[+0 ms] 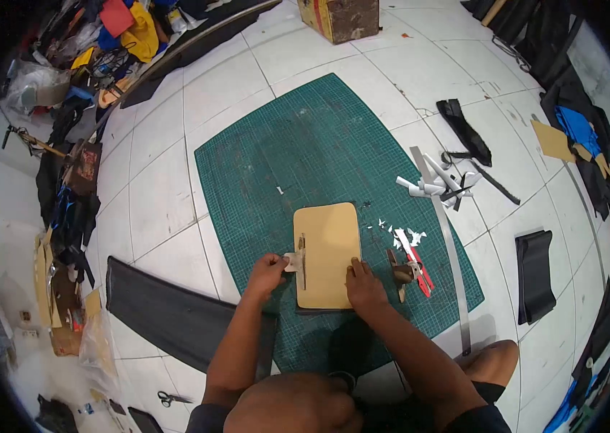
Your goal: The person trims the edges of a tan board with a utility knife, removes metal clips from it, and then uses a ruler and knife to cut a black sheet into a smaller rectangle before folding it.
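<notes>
A tan board with rounded corners (pixel 330 231) lies on the green cutting mat (pixel 262 151), with the edge of a dark sheet showing under its lower end. Near the board's left edge runs a narrow dark strip or slot (pixel 302 270). My left hand (pixel 269 276) is closed in a pinch on a small pale beige piece (pixel 292 261), which reaches that left edge. Resting on the board's lower right edge is my right hand (pixel 365 285), fingers stretched out and holding nothing. Close to its right lie a red-handled cutter (pixel 420 276) and a brown-and-metal tool (pixel 400 273).
A long metal ruler (pixel 449 245) crosses the mat's right side, near white paper scraps (pixel 438 182). Black material (pixel 175 310) overlaps the mat's lower left. Scissors (pixel 173 398) and folded black material (pixel 534 278) lie on the tiles. A worn box (pixel 341 20) stands at the back.
</notes>
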Demonstrator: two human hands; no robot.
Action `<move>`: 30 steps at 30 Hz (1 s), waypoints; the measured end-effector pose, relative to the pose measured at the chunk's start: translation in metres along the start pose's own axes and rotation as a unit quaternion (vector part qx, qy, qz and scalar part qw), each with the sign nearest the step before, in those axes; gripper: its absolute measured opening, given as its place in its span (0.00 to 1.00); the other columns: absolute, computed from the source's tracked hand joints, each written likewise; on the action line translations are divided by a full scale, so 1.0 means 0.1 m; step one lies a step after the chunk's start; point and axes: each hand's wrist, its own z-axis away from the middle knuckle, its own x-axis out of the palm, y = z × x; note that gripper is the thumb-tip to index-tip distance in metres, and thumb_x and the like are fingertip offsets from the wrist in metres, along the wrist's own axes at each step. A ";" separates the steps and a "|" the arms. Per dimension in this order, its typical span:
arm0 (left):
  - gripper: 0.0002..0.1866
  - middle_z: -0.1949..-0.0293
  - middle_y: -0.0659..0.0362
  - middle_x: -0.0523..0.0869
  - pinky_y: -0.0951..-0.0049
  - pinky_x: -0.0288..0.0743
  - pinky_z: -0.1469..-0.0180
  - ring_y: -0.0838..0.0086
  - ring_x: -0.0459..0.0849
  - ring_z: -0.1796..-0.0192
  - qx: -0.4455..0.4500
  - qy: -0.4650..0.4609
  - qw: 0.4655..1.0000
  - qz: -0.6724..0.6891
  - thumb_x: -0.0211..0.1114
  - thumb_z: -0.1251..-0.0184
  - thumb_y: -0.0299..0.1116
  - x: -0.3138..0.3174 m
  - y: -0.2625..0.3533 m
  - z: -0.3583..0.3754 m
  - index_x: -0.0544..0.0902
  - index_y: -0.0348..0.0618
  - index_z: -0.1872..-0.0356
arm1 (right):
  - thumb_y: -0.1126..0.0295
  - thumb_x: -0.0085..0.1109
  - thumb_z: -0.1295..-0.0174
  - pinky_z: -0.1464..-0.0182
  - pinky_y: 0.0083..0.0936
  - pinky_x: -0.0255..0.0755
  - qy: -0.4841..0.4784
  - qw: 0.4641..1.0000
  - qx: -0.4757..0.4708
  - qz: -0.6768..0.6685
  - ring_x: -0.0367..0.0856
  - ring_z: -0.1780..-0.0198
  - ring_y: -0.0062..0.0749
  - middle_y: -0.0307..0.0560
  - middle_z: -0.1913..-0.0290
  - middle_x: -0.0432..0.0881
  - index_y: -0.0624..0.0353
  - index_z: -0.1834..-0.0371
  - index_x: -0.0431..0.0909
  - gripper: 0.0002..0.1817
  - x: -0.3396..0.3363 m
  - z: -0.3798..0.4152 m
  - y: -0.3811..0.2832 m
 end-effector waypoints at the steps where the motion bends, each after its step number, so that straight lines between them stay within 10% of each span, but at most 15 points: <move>1: 0.10 0.69 0.61 0.79 0.70 0.77 0.63 0.75 0.79 0.67 0.007 -0.024 1.000 0.008 0.68 0.31 0.34 -0.05 -0.01 -0.03 0.78 0.41 0.62 | 0.71 0.53 0.33 0.41 0.45 0.79 -0.005 1.000 0.013 0.004 0.71 0.32 0.58 0.64 0.33 0.68 0.72 0.40 0.71 0.21 0.02 0.02 -0.01; 14: 0.23 0.58 0.52 0.81 0.66 0.77 0.55 0.65 0.82 0.59 0.044 0.111 0.982 0.145 0.73 0.36 0.35 -0.68 -0.39 -0.15 0.73 0.38 0.47 | 0.71 0.50 0.31 0.41 0.43 0.79 -0.008 1.000 0.026 0.003 0.70 0.31 0.52 0.58 0.33 0.69 0.70 0.41 0.74 0.19 0.01 0.01 0.01; 17: 0.29 0.48 0.41 0.82 0.58 0.78 0.52 0.52 0.85 0.55 0.236 0.432 0.790 -0.365 0.73 0.37 0.40 -0.82 -0.75 -0.28 0.74 0.33 0.41 | 0.70 0.51 0.31 0.40 0.41 0.77 -0.010 1.000 0.020 0.006 0.68 0.30 0.50 0.58 0.33 0.69 0.69 0.41 0.74 0.19 0.02 0.00 0.02; 20: 0.33 0.45 0.35 0.81 0.54 0.78 0.51 0.45 0.85 0.51 0.366 0.334 0.812 -0.307 0.72 0.39 0.44 -0.45 -0.45 -0.15 0.76 0.30 0.39 | 0.71 0.53 0.34 0.39 0.40 0.76 0.011 1.000 0.008 -0.009 0.69 0.31 0.47 0.56 0.34 0.69 0.68 0.41 0.75 0.20 -0.04 0.07 0.02; 24: 0.26 0.60 0.46 0.87 0.62 0.79 0.56 0.58 0.87 0.59 0.144 0.039 0.975 -0.166 0.75 0.42 0.39 0.43 0.13 0.24 0.81 0.32 0.48 | 0.71 0.56 0.38 0.39 0.40 0.76 0.055 0.998 -0.012 -0.016 0.72 0.34 0.45 0.54 0.36 0.71 0.68 0.44 0.76 0.19 -0.04 0.07 0.05; 30: 0.20 0.65 0.51 0.85 0.63 0.78 0.59 0.62 0.86 0.63 0.145 0.108 0.960 -0.214 0.77 0.47 0.34 0.55 0.02 0.16 0.81 0.34 0.56 | 0.66 0.66 0.41 0.39 0.42 0.74 0.037 0.998 0.014 -0.039 0.73 0.35 0.45 0.51 0.36 0.73 0.63 0.45 0.78 0.22 0.00 0.00 0.10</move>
